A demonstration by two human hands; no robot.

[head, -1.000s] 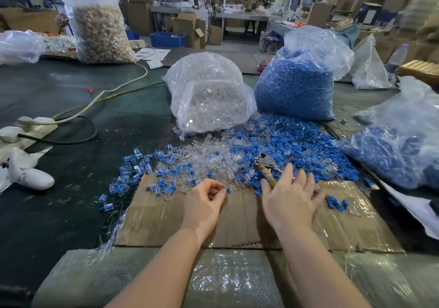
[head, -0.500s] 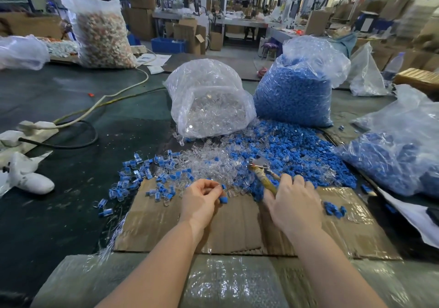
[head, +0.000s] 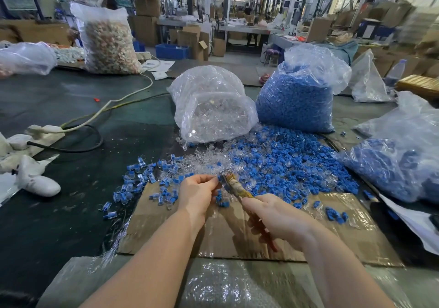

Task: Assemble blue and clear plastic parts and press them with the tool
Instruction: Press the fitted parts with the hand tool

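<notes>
While my right hand (head: 278,215) grips the pliers (head: 234,186) over the cardboard (head: 228,234), my left hand (head: 198,194) pinches a small part at their tip; blue and clear parts (head: 273,162) lie heaped just beyond.

Bare cardboard (head: 213,234) is left open near the front edge. Passage ahead is blocked by scattered blue and clear parts (head: 280,165), backed by two standing bags (head: 213,108); the right is closed by a third bag (head: 399,160).
</notes>
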